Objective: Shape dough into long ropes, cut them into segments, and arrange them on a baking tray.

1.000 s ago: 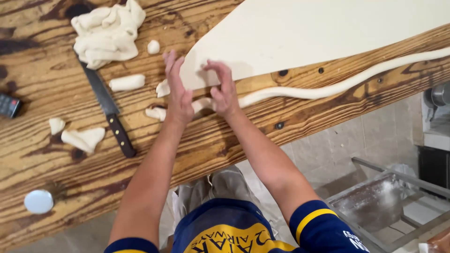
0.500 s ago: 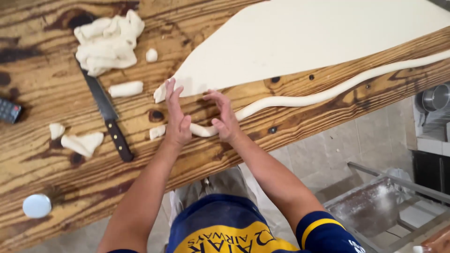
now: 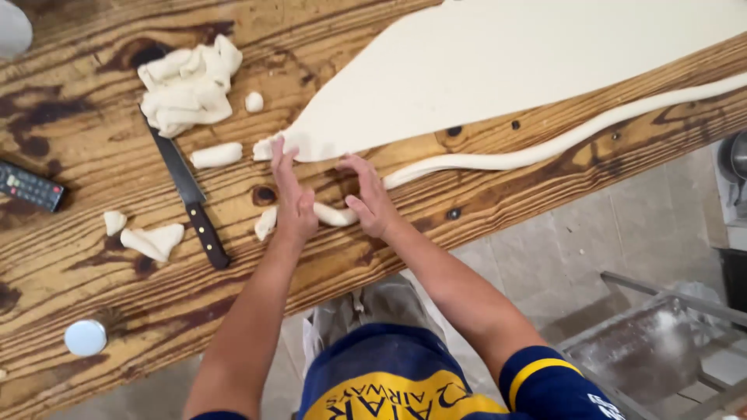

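A long thin dough rope (image 3: 498, 160) lies on the wooden table (image 3: 93, 288), running right along the near edge of a large flat dough sheet (image 3: 506, 70). Its left end (image 3: 333, 215) passes under both my hands. My left hand (image 3: 292, 198) lies flat on it with fingers stretched out towards the sheet's tip. My right hand (image 3: 369, 201) presses flat on the rope just to the right, fingers spread. Neither hand grips anything. A stub of the rope (image 3: 265, 223) sticks out left of my left hand.
A dark-handled knife (image 3: 188, 194) lies left of my hands. Beyond it are a heap of dough scraps (image 3: 187, 85) and loose pieces (image 3: 216, 154) (image 3: 156, 241). A remote control (image 3: 29, 187) and a round white cap (image 3: 85, 337) lie far left. A metal tray (image 3: 646, 350) stands on the floor at lower right.
Both hands have slid back from the tip of the dough sheet towards the table's near edge, rolling the rope's end under the palms.
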